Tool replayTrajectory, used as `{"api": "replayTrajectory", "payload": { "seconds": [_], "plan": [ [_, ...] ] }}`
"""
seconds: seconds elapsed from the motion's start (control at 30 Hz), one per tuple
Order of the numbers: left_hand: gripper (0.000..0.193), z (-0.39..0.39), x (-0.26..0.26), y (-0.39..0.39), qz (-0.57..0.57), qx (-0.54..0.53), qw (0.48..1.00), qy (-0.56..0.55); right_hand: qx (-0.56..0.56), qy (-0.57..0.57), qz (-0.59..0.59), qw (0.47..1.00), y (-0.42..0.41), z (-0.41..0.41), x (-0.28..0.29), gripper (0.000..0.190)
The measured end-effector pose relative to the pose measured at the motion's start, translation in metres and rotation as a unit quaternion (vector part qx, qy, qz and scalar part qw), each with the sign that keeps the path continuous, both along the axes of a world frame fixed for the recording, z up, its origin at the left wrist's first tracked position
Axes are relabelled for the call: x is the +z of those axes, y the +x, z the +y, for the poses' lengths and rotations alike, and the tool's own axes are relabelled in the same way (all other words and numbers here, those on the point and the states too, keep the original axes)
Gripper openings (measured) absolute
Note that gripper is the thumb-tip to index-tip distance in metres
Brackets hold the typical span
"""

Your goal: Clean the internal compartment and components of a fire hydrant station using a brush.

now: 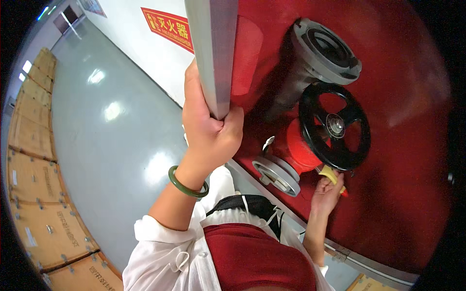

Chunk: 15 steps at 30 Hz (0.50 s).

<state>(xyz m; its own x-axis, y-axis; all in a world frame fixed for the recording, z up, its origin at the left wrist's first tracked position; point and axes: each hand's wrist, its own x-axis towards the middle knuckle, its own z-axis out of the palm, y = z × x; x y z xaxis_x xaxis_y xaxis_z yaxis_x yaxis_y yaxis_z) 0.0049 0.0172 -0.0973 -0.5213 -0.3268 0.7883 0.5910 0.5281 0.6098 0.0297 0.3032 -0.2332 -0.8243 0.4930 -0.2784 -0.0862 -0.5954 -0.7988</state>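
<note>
My left hand [213,127] is wrapped around the lower part of a grey metal door edge [218,54]; a green bangle [189,187] circles its wrist. My right hand [327,192] reaches into a red fire hydrant cabinet [393,203] and holds a yellow-handled tool [329,175] with a red end. The tool's thin shaft points to the underside of a red hydrant valve [300,149], where its tip is hidden. A black handwheel [335,125] sits on this valve just above my right hand. The valve's silver outlet coupling [278,176] faces my body.
Beyond the handwheel, a grey metal hose coupling [327,51] stands in the cabinet. The cabinet's metal rim [265,196] runs before my waist. A fire extinguisher sign [167,29] is on the white wall. Wooden crates [32,178] line the far side of the grey floor [109,145].
</note>
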Motion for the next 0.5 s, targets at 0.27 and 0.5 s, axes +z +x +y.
{"api": "replayTrajectory", "payload": {
  "seconds": [0.27, 0.5],
  "plan": [
    [0.062, -0.002, -0.006, 0.0, -0.013, -0.013, 1.0, 0.003, -0.015, 0.061, -0.045, 0.997, -0.005, -0.002, -0.005, 0.021],
    [0.057, 0.0, -0.004, 0.003, -0.025, 0.008, 1.0, 0.004, 0.03, 0.208, -0.053, 0.976, -0.005, -0.006, -0.023, 0.018]
  ]
}}
